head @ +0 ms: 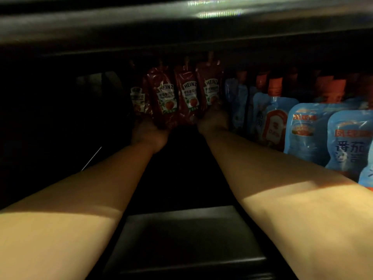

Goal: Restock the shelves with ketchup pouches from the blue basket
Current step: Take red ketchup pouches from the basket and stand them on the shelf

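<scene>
Both my arms reach deep into a dark shelf bay. Several red Heinz ketchup pouches (165, 96) stand upright at the back of the shelf. My left hand (148, 134) holds the bottom of the left pouches. My right hand (213, 120) holds the bottom of the rightmost red pouch (211, 87). The fingers of both hands are lost in shadow behind the pouches. The blue basket is out of view.
Rows of blue tomato-sauce pouches (306, 128) with orange caps fill the shelf to the right, close against my right forearm. The upper shelf (181, 27) hangs low overhead. The dark shelf board (181, 229) runs between my arms; the left side is black.
</scene>
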Motion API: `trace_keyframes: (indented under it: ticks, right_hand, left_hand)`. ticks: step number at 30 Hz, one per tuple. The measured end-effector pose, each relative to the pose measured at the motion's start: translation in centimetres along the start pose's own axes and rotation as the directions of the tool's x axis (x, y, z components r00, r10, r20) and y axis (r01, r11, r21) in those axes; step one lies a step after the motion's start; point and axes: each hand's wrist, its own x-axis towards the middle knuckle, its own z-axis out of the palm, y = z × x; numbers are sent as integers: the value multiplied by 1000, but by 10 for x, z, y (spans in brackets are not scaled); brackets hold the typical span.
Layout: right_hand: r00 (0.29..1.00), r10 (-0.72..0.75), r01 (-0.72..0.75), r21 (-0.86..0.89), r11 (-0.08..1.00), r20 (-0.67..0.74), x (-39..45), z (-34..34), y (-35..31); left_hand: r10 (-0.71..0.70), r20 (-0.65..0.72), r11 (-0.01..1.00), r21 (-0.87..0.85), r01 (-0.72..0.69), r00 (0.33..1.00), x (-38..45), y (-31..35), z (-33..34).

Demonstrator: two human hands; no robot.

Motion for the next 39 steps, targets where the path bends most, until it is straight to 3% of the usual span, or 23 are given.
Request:
trace_keyframes:
  ticks: [6,9,15,23,33,39]
  right_hand:
    - [999,-34,35,-49,998,16,-14,-8,-4]
    - [999,-28,30,-84,996,21,-25,-13,-8]
    - [991,-132,132,-229,965,14,-65,-32,-7]
    - [996,-59,54,-65,996,-66,-155,-74,-1]
    - [998,59,-57,69,996,-29,-243,-132,4]
    - [1000,18,-18,186,982,-2,-279,-164,20]
  left_hand:
    - [-84,-305,995,-69,66,948,-63,-13,-36]
    - [-84,-378,994,-98,51,922,-89,-25,-48]
    - [-98,-340,954,-300,-9,935,-99,-39,-55]
    - [-80,-337,933,-356,-48,938,-100,-32,-55]
    - [29,-114,950,-306,-63,993,-135,-22,-72]
    - [38,-6,880,-473,-37,999,-172,-25,-89]
